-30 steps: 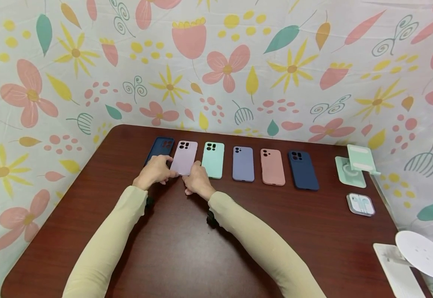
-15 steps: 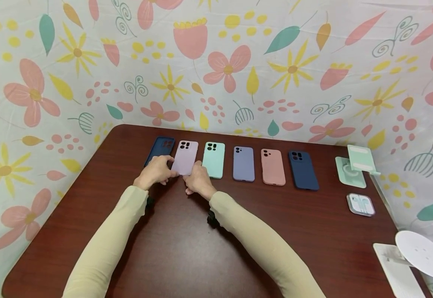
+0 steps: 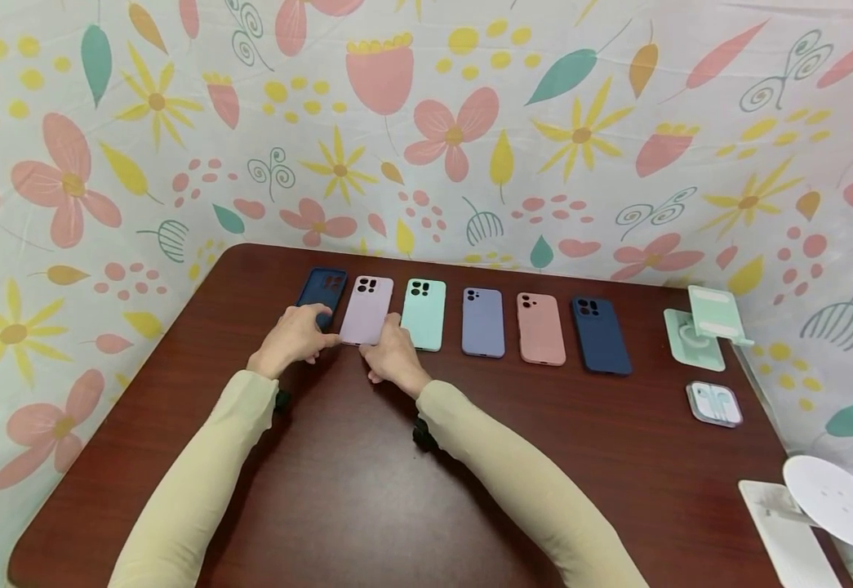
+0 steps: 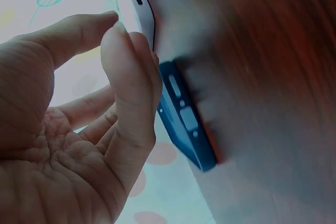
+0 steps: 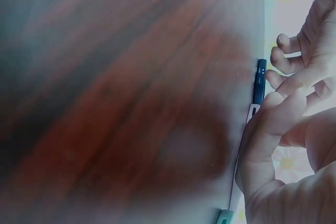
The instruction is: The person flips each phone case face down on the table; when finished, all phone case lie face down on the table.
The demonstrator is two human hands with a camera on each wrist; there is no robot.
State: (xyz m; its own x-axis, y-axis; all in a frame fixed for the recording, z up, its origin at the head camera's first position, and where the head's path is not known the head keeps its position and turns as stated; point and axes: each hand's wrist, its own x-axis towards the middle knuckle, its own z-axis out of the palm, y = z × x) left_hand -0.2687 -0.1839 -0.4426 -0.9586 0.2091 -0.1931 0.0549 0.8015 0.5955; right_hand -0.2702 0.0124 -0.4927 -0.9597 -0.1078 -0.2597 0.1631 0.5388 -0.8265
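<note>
Several phone cases lie in a row on the dark table. In the head view, the lilac phone case point(image 3: 369, 309) lies second from the left, camera cutouts toward the wall. My right hand point(image 3: 395, 358) holds its near right corner, forefinger by the side edge and thumb by the bottom edge. My left hand point(image 3: 291, 336) is at its near left corner, fingers loosely bent, nothing in its grasp. That hand partly covers the navy phone case point(image 3: 321, 294) at the row's left end. In the left wrist view, the thumb and forefinger stand close together beside the navy case.
Mint point(image 3: 424, 317), periwinkle point(image 3: 482, 322), pink point(image 3: 541, 328) and dark blue point(image 3: 601, 335) phone cases continue the row rightward. Along the right side are a mint phone stand point(image 3: 694, 353), boxed earphones point(image 3: 715, 404) and a white stand point(image 3: 837, 502). A floral cloth point(image 3: 441, 122) hangs behind the table.
My left hand has shifted slightly left, away from the lilac phone case and toward the navy one. My right hand stays at the lilac case's near right corner.
</note>
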